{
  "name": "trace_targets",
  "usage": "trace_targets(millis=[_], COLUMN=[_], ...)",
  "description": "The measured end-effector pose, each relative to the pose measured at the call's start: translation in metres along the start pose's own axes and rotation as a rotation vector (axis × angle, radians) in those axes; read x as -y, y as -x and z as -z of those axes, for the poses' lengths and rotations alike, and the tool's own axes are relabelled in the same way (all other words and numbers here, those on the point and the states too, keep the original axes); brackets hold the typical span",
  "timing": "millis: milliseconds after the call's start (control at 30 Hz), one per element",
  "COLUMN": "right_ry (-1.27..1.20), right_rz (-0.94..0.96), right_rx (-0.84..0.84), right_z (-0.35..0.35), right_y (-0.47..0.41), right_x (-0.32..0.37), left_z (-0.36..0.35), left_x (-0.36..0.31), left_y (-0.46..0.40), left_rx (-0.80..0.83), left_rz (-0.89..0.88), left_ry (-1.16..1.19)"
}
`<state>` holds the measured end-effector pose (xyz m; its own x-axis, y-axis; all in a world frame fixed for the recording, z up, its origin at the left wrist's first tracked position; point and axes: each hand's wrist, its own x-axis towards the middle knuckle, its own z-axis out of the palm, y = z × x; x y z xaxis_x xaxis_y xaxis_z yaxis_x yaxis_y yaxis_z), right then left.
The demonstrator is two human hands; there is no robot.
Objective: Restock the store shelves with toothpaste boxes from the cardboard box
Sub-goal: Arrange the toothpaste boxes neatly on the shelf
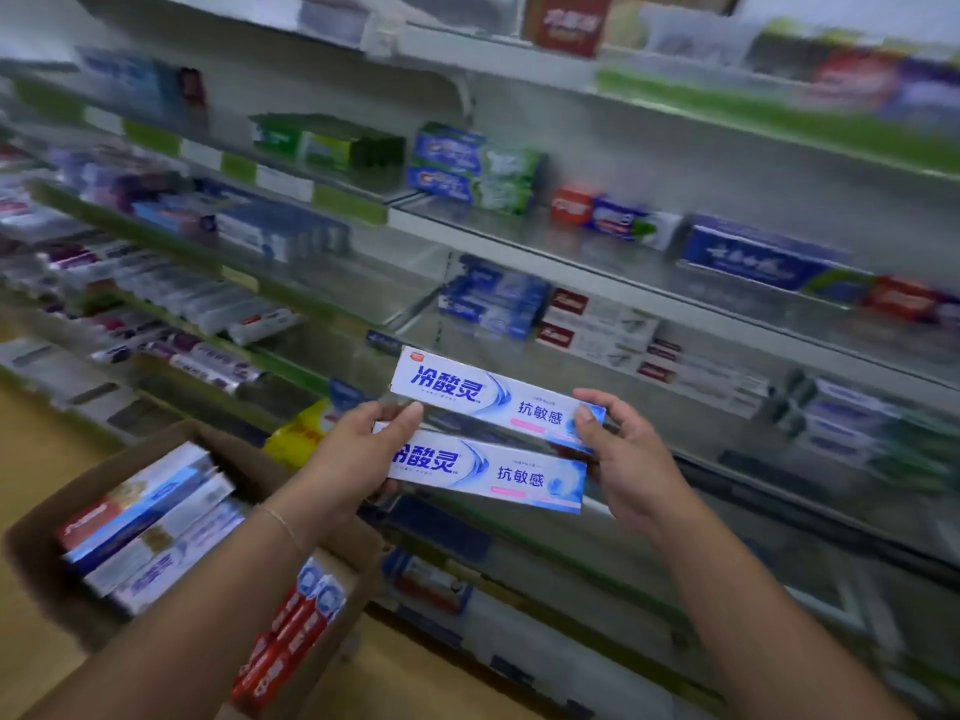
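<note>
both hands [363, 449] gripping two toothpaste boxes [488, 472], cardboard box [47, 574] lower-left

Bare shelf [779, 324] floor lies open right of the stacked white-and-red boxes [597, 330], and behind the two held boxes [493, 439]; blue boxes [493, 304] block the left of that bay; the cardboard box [47, 553] at lower left is crowded with packs, its top open.

Bare forearms, no sleeves; left wrist — thin bracelet [283, 523].
</note>
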<state>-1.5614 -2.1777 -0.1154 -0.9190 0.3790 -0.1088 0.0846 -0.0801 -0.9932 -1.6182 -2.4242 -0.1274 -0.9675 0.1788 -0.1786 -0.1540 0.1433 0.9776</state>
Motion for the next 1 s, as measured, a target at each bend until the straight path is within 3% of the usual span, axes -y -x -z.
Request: trace_targets(millis=[400, 1000], right_ry=[-0.051, -0.092], right_rz=[0.105, 0.189], right_rx=[-0.197, -0.491], right_z=[0.187, 0.479], right_y=[0.07, 0.218], right_x=[0.038, 0.049], left_z=[-0.18, -0.468], left_x=[-0.048, -0.069], left_y=[0.045, 0.188], left_rx=[0.235, 0.52], left_rz=[-0.098, -0.185], left_ry=[-0.062, -0.085])
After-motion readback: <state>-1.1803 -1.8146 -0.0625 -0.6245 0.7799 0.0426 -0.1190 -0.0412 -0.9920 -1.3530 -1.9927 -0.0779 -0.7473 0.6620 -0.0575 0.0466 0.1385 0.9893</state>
